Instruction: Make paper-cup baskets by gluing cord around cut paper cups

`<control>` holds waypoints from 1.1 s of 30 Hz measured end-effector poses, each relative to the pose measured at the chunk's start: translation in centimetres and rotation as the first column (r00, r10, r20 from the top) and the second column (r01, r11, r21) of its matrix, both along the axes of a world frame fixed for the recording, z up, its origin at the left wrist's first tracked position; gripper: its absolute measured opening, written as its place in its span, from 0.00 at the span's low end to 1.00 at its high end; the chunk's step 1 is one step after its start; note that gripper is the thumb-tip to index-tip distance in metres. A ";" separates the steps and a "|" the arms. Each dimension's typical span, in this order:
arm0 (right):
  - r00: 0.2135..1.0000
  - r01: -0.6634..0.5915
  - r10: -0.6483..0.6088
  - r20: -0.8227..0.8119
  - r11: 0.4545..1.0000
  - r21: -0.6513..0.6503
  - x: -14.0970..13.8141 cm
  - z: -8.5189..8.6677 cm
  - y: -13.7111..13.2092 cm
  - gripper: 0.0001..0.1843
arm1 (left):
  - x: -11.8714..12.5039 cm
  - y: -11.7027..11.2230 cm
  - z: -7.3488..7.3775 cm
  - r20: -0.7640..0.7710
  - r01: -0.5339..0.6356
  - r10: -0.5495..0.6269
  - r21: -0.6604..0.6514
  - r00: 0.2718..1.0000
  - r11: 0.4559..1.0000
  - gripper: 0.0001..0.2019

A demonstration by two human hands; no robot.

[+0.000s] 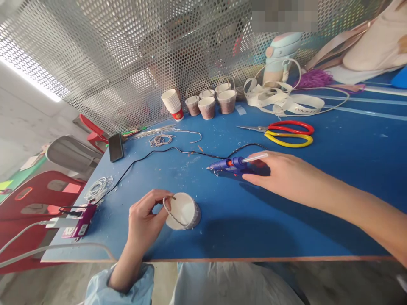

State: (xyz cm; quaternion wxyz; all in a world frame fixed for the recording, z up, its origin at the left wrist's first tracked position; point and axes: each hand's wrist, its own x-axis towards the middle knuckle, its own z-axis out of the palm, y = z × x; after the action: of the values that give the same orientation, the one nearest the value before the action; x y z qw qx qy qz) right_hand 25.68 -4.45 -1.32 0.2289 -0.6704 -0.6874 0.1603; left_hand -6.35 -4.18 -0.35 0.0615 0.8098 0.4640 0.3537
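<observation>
My left hand (144, 218) pinches a thin cord handle against the rim of a small white paper cup (185, 211) lying on its side near the front edge of the blue table (333, 203). My right hand (282, 171) rests on a blue hot glue gun (230, 164) that lies on the table, fingers curled around its grip, a clear glue stick poking out behind. The gun's black cable (152, 153) runs left toward a purple power strip (79, 222).
Red and yellow scissors (288, 133) lie behind the glue gun. A stack of paper cups (172, 103) and several finished little cup baskets (211, 103) stand along the perforated metal screen. White ribbon (286, 101), a phone (116, 147), cord coils (98, 188) and red chairs (34, 199) lie around.
</observation>
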 end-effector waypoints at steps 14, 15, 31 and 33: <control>0.914 -0.191 0.172 -0.368 0.981 -0.016 -4.3 0.9 0.7 0.07 | -0.4 -0.4 -0.9 0.034 0.005 -0.005 0.024 0.999 1.000 0.06; 0.894 -0.208 0.192 -0.405 0.978 0.005 -4.6 1.5 -0.1 0.07 | -0.4 -0.4 -0.9 0.044 0.008 -0.009 0.020 0.999 1.000 0.06; 0.755 -0.299 0.288 -0.589 0.951 0.081 -9.3 2.7 -6.4 0.05 | 0.0 -1.4 -1.0 0.073 -0.055 0.055 0.000 0.996 0.998 0.04; 0.785 -0.330 0.315 -0.534 0.941 0.070 -9.5 2.5 -6.3 0.05 | 0.0 -1.4 -1.1 0.069 -0.050 0.049 0.018 0.996 0.999 0.04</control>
State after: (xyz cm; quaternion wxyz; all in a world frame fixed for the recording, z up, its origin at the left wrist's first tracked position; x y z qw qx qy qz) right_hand 16.19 -10.77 1.15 0.3723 -0.4740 -0.6976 0.3875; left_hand -6.30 -5.56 -1.41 0.0604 0.7861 0.4779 0.3872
